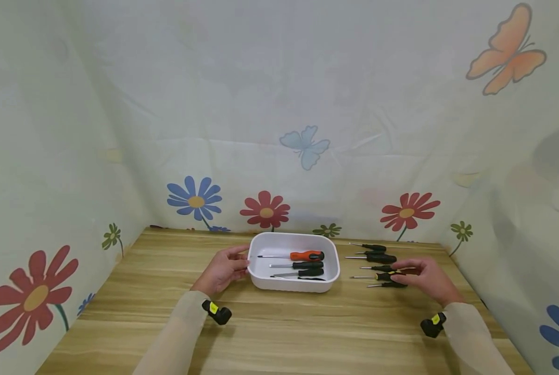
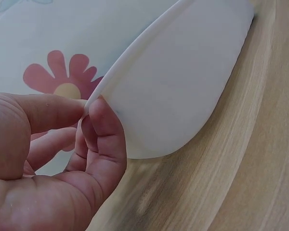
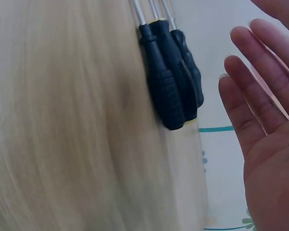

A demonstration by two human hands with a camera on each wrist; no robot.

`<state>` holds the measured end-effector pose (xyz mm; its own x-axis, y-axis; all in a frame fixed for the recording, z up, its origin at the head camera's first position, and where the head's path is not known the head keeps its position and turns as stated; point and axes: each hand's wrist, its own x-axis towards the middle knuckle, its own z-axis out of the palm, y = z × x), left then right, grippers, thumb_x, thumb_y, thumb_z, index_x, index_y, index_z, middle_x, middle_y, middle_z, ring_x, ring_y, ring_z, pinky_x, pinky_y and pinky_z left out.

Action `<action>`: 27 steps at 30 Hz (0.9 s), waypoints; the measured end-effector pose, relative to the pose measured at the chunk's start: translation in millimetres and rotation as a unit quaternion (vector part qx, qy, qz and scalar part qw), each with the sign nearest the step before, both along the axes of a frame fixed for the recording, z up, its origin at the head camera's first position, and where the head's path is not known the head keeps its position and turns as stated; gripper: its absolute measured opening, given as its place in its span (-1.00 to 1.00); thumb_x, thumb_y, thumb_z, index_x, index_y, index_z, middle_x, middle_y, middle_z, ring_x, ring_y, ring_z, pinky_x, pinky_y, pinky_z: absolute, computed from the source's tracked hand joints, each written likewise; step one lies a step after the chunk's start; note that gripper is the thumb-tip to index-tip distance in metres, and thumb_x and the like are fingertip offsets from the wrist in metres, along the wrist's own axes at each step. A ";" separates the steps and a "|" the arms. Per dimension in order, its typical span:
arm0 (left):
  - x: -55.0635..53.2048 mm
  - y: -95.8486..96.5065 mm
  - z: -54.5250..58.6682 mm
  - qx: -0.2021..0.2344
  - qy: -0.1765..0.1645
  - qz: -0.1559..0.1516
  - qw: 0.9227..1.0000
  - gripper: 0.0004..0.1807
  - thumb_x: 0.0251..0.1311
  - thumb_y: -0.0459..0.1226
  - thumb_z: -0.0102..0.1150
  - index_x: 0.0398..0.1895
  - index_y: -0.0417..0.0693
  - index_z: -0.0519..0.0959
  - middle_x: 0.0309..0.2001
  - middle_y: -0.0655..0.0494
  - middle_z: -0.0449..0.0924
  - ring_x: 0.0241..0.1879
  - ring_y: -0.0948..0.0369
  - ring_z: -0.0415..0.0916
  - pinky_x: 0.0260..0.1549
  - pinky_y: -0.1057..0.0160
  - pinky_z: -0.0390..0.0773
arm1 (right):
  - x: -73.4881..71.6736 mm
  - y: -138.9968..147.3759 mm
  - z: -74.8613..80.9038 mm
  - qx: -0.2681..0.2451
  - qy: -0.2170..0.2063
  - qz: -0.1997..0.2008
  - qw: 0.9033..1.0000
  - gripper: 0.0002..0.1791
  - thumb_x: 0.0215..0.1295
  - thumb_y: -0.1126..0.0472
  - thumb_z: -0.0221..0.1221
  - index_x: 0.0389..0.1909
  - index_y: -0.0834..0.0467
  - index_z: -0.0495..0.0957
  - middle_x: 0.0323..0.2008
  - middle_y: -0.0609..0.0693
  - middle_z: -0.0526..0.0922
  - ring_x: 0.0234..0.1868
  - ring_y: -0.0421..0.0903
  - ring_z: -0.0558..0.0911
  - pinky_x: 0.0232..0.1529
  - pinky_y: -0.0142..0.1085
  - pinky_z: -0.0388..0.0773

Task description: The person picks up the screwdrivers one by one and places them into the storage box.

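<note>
My left hand [image 1: 223, 270] pinches the left rim of a white plastic bin [image 2: 168, 82], thumb and fingers on either side of the edge. An orange-and-black screwdriver [image 1: 306, 255] lies in the bin, along with several black-handled screwdrivers [image 1: 308, 265], shafts pointing left. To the bin's right, my right hand [image 1: 424, 278] hovers by the handle ends of a row of screwdrivers, its fingers loosely extended and holding nothing. Among that row are a thick black screwdriver [image 1: 380, 258] and a black-and-yellow one [image 1: 383, 276]. Three black handles [image 3: 161, 86] show close up in the right wrist view.
The bin and loose screwdrivers are on a wood-grain table [image 1: 298, 333]. A pale cloth [image 1: 242, 104] printed with flowers and butterflies hangs behind the table and along both sides. Each wrist wears a small black camera [image 1: 217, 312].
</note>
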<state>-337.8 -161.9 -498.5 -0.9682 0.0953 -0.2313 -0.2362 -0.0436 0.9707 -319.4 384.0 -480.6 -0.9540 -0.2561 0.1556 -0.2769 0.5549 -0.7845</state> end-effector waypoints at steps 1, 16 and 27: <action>0.2 0.1 -0.2 0.001 0.000 0.000 1.000 -0.40 0.37 -0.49 0.16 0.46 -0.01 0.44 0.17 -0.32 0.48 -0.22 0.09 0.59 -0.11 0.19 0.72 | -0.5 1.1 -1.4 0.003 0.002 -0.003 1.000 -0.54 0.22 0.07 0.45 0.04 0.28 0.71 0.06 0.25 0.72 0.06 0.19 0.70 -0.12 -0.41 0.68; 3.8 1.7 -0.1 0.006 -0.002 0.000 1.000 -0.41 0.39 -0.50 0.12 0.47 -0.08 0.41 0.13 -0.31 0.46 -0.24 0.12 0.60 -0.10 0.16 0.73 | -3.1 11.8 -13.5 0.050 0.005 -0.064 0.997 -0.57 0.19 -0.03 0.46 -0.04 0.16 0.76 0.00 0.14 0.76 -0.11 -0.30 0.66 -0.17 -0.43 0.64; 1.4 0.3 2.6 0.001 -0.001 -0.002 1.000 -0.40 0.38 -0.51 0.12 0.48 -0.05 0.41 0.13 -0.32 0.48 -0.27 0.12 0.60 -0.19 0.22 0.71 | -7.4 13.8 -19.2 0.055 0.001 -0.063 0.997 -0.63 0.19 -0.01 0.46 -0.07 0.13 0.78 -0.03 0.14 0.77 -0.15 -0.34 0.65 -0.17 -0.44 0.64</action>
<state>-336.4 -161.5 -495.9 -0.9672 0.0997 -0.2337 -0.2390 -0.0452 0.9700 -326.7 397.8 -499.8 -0.9794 -0.1501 0.1352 -0.2013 0.6679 -0.7165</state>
